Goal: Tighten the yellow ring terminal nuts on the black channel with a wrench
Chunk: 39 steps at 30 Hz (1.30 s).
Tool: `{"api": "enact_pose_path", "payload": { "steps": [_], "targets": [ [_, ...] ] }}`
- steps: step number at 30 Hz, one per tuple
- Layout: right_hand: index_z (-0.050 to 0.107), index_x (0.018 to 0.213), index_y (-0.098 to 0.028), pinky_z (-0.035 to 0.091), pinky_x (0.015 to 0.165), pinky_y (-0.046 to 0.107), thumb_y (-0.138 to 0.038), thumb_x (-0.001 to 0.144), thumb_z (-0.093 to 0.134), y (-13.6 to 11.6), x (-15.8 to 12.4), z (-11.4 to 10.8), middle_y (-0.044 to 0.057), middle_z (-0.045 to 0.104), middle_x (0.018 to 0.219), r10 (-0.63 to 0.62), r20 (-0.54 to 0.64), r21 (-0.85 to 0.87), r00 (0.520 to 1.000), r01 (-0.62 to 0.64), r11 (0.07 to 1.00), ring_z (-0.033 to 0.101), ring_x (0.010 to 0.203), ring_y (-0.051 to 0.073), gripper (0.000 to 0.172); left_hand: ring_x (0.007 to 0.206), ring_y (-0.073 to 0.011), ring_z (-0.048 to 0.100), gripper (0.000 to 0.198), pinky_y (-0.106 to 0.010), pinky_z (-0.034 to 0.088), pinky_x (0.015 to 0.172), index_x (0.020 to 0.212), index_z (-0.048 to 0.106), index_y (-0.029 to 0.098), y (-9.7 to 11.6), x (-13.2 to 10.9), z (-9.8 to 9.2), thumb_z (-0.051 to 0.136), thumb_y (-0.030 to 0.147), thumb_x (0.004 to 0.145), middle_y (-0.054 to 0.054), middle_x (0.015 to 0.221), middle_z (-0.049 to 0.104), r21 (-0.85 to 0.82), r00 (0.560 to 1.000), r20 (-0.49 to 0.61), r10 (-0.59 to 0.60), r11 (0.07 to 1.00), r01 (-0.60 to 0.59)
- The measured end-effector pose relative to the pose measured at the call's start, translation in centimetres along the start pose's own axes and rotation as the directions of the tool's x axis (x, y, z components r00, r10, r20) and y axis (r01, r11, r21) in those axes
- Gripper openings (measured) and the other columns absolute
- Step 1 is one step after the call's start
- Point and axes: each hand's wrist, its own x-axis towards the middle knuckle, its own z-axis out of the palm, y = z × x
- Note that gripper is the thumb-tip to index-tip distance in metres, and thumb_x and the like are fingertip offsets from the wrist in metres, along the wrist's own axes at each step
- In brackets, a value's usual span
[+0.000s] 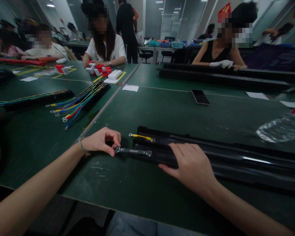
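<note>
My left hand (105,140) pinches one end of a silver combination wrench (132,151) between thumb and fingers. The wrench's other end sits over a fastener at the near end of a long black channel-shaped part (226,157). Beside it, a short yellow wire (142,136) with a ring terminal sticks out past the end of the black part; its inner end meets a round metal fastener. My right hand (190,164) wraps over the black part, fingers on top and thumb along the near side, right of the wrench.
A phone (200,97) and a plastic bottle (281,127) lie beyond the black part. Bundles of coloured wires with ring terminals (83,101) rest to the left. Across the green table (159,108), people handle red and white pieces (100,70) and long black parts (221,78).
</note>
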Motion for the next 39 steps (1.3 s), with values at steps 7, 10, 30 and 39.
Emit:
{"api": "enact_pose_path", "payload": {
  "steps": [7,10,30,39],
  "targets": [
    [0.060,0.097,-0.006,0.036,0.072,0.036,-0.056,0.074,0.044,0.0,-0.3,-0.2,0.013,0.062,0.086,-0.001,-0.013,0.040,1.000,0.001,0.999,0.053,0.078,0.024,0.057,0.060,-0.0094,0.052,0.018,-0.020,0.042,0.056,0.081,0.066,0.013,-0.8,0.3,-0.7,0.070,0.015,0.064,0.000,0.067,0.056,0.070,0.987,-0.143,-0.070,0.994,0.080],
    [0.060,0.096,-0.007,0.036,0.072,0.036,-0.056,0.073,0.045,-0.3,-0.6,-0.3,0.013,0.062,0.083,0.003,-0.020,0.056,1.000,-0.002,0.998,0.053,0.076,0.024,0.056,0.060,-0.0085,0.052,0.020,-0.019,0.043,0.056,0.086,0.066,0.015,-1.0,0.4,-0.8,0.068,0.014,0.066,0.000,0.069,0.057,0.126,0.981,-0.176,-0.078,0.987,0.101],
    [0.060,0.097,-0.008,0.034,0.071,0.037,-0.056,0.073,0.045,-0.8,-1.4,-0.8,0.012,0.062,0.084,0.006,0.003,0.080,1.000,-0.006,0.997,0.052,0.078,0.024,0.056,0.060,-0.0104,0.056,0.017,-0.019,0.046,0.055,0.077,0.066,0.012,-0.4,0.0,-0.1,0.071,0.016,0.061,-0.002,0.069,0.062,-0.010,0.969,-0.182,-0.168,0.986,0.169],
    [0.058,0.100,-0.006,0.035,0.072,0.037,-0.054,0.074,0.044,-0.8,-1.5,-0.8,0.014,0.062,0.088,-0.010,0.003,0.103,1.000,0.010,0.995,0.052,0.081,0.024,0.057,0.058,-0.0102,0.051,0.020,-0.018,0.042,0.052,0.075,0.067,0.012,-0.4,-0.3,-0.4,0.076,0.015,0.057,-0.001,0.063,0.058,-0.036,0.997,-0.033,-0.074,0.997,0.073]
  ]
}}
